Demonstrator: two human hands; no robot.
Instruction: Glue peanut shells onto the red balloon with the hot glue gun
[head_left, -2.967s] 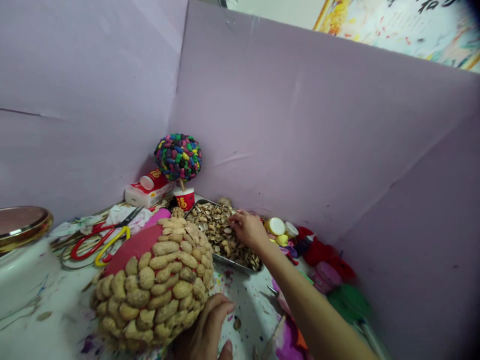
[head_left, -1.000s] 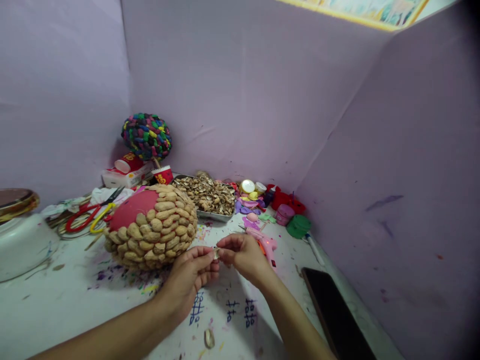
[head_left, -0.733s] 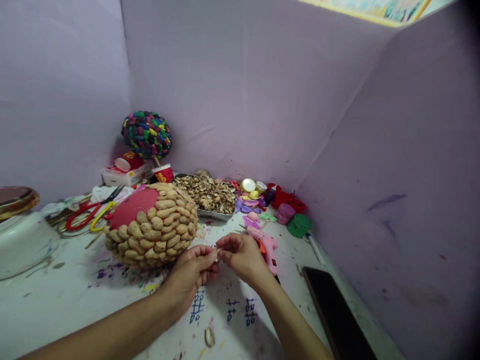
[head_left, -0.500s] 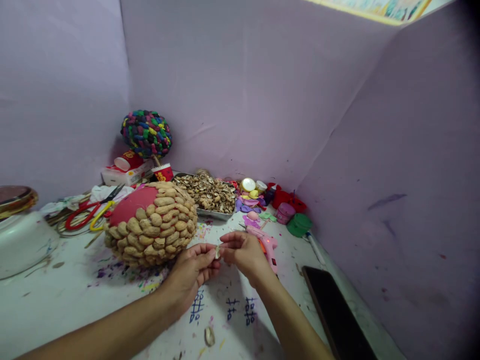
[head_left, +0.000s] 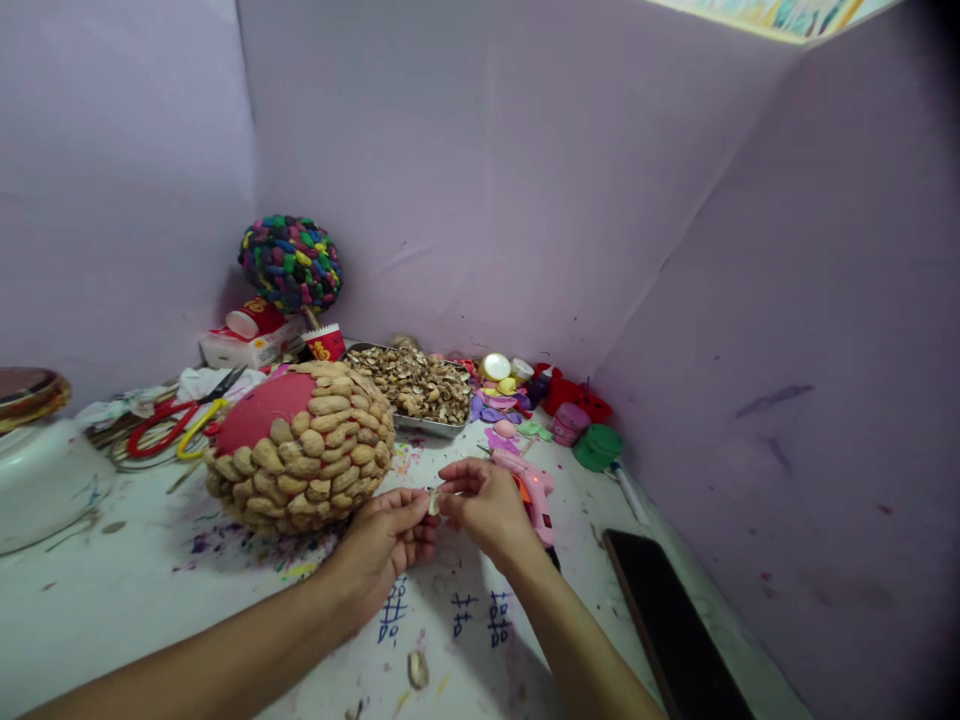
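My left hand (head_left: 384, 538) and my right hand (head_left: 484, 503) meet above the paint-stained white table (head_left: 112, 600), both pinching one small peanut shell (head_left: 433, 501) between their fingertips. Just left of them sits a red ball (head_left: 259, 418) mostly covered with glued peanut shells (head_left: 322, 455). A metal tray of loose peanut shells (head_left: 416, 383) lies behind my hands. A pink glue gun (head_left: 534, 490) rests on the table right behind my right hand.
A multicoloured shell ball (head_left: 291, 263) stands in a red cup (head_left: 324, 343) at the back. Red and yellow scissors (head_left: 169, 425), a white pot (head_left: 45, 480), small paint pots (head_left: 574, 420), a dark phone (head_left: 667, 630) and a stray shell (head_left: 417, 670) lie around. Purple boards wall the table.
Three seconds ago my right hand reached into the shell tray while my left held the ball. Both hands now pinch one shell; they have barely moved in the last second.
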